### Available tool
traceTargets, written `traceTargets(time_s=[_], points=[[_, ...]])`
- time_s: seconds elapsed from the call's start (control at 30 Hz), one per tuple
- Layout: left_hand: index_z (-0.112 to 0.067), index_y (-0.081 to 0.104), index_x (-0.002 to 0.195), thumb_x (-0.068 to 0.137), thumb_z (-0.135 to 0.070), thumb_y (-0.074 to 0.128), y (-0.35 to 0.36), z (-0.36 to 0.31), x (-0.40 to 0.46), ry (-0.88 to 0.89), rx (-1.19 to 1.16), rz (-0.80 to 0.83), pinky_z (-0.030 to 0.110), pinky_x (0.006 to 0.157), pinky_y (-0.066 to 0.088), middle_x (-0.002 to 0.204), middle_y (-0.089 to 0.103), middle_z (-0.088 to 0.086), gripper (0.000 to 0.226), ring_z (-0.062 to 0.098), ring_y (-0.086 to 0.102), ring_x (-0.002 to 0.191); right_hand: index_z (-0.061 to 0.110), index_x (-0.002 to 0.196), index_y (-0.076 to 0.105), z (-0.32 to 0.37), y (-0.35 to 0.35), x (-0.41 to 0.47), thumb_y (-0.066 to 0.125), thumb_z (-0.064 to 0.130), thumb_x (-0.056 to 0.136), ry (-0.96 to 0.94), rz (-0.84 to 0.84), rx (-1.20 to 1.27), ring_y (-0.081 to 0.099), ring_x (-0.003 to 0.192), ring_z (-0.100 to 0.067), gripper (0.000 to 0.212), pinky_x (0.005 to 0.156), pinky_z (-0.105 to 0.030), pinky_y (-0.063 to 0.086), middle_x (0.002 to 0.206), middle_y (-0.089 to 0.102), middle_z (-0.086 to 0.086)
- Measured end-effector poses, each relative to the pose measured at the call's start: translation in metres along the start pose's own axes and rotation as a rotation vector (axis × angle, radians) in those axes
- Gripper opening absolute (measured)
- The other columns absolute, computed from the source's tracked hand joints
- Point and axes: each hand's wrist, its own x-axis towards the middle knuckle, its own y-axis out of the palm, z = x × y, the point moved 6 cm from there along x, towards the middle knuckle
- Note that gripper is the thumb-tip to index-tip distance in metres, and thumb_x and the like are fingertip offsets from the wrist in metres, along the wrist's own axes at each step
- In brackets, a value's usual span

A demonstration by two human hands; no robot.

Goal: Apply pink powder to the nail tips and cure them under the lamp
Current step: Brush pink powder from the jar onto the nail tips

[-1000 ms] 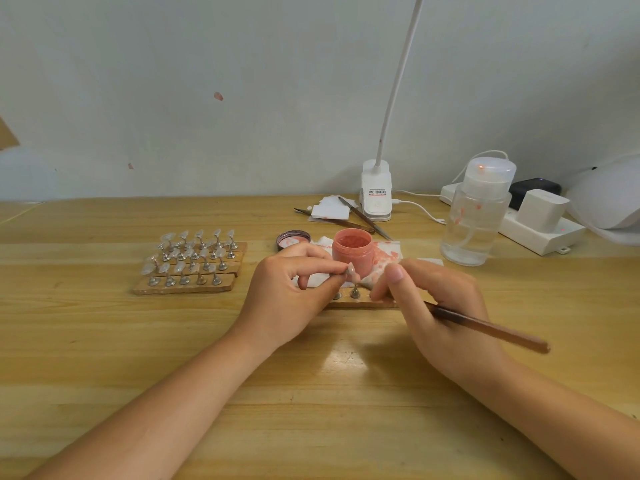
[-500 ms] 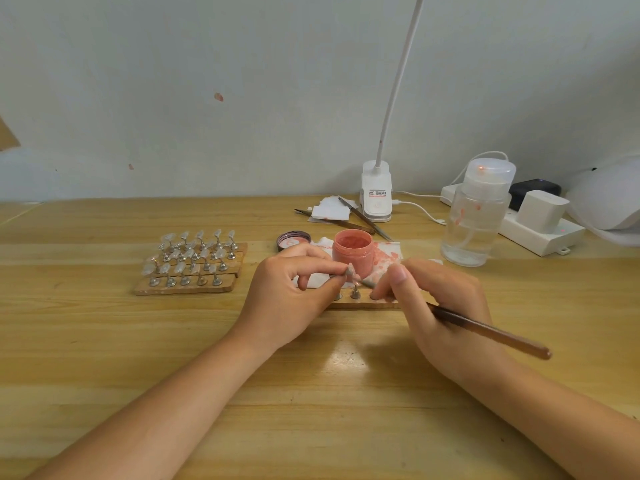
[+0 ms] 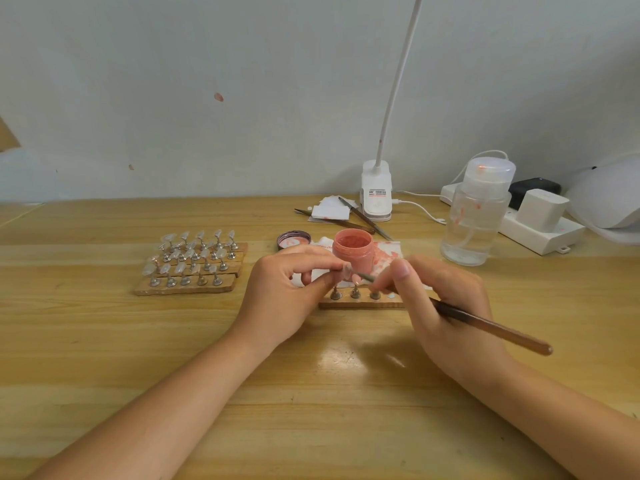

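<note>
While left hand [image 3: 280, 292] pinches nail tip [image 3: 345, 270], right hand [image 3: 446, 306] holds brush [image 3: 485, 327].

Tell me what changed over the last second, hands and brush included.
Very little. The right hand tilted the brush so its back end dropped slightly, the tip staying at the nail tip pinched in the left hand. Both grips are unchanged. The powder jar, its lid and the racks did not move.

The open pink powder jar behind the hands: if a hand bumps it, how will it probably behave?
The pink powder jar looks small and plastic, so probably light and easy to shove. It stands upright without its lid, so a tip would likely spill powder. Its round body may roll once tipped.
</note>
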Motion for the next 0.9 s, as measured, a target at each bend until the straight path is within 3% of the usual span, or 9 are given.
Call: traceTargets(time_s=[0.1,0.23,0.4,0.6,0.7,0.9], points=[[-0.023,0.070,0.077,0.072,-0.011,0.071,-0.001,-0.001,0.000,0.003,-0.014,-0.006,0.012,0.054,0.035,0.074,0.066,-0.016,0.013,0.001,0.045,0.057,0.004,0.063,0.065,-0.001,0.000,-0.002,0.038,0.033,0.094,0.019,0.015,0.034,0.060,0.062,-0.009,0.050,0.056,-0.030,0.048,0.063,0.063,0.002],[-0.023,0.070,0.079,0.072,-0.016,0.069,-0.001,-0.003,0.000,0.020,-0.003,0.005,0.008,0.054,0.032,0.075,0.066,-0.017,0.010,0.000,0.046,0.057,0.018,0.072,0.065,0.002,0.001,0.002,0.039,0.030,0.092,0.023,-0.002,-0.009,0.061,0.070,-0.002,0.034,0.063,-0.014,0.045,0.072,0.062,0.018],[-0.026,0.067,0.073,0.070,-0.004,0.073,-0.002,-0.004,0.000,0.013,0.016,-0.022,0.007,0.056,0.032,0.074,0.065,-0.015,0.023,-0.004,0.049,0.061,0.004,0.063,0.066,-0.006,0.000,-0.003,0.038,0.037,0.093,0.099,0.028,0.098,0.061,0.059,-0.011,0.052,0.054,-0.031,0.050,0.060,0.064,-0.002],[-0.006,0.071,0.070,0.069,-0.009,0.073,-0.004,-0.001,0.000,-0.029,0.031,-0.031,0.007,0.057,0.034,0.077,0.066,-0.002,0.004,0.000,0.046,0.057,0.019,0.075,0.063,-0.007,-0.010,0.001,0.045,0.033,0.089,0.131,-0.094,0.111,0.060,0.068,-0.008,0.027,0.062,-0.023,0.048,0.075,0.066,0.004],[-0.011,0.071,0.071,0.068,-0.022,0.070,-0.004,-0.001,0.000,-0.046,0.026,-0.035,0.008,0.058,0.034,0.078,0.066,-0.003,0.012,0.003,0.044,0.057,0.022,0.075,0.062,-0.011,-0.012,0.004,0.055,0.036,0.091,0.203,-0.118,0.124,0.060,0.065,-0.008,0.022,0.060,-0.020,0.048,0.075,0.066,0.005],[-0.024,0.070,0.069,0.067,-0.028,0.070,-0.006,0.000,0.000,-0.108,0.001,-0.060,0.011,0.058,0.035,0.080,0.062,-0.008,0.004,0.003,0.041,0.054,0.012,0.077,0.053,-0.024,-0.022,0.027,0.051,0.040,0.079,0.338,-0.162,0.199,0.060,0.054,-0.011,0.028,0.052,-0.015,0.047,0.063,0.068,0.004]])
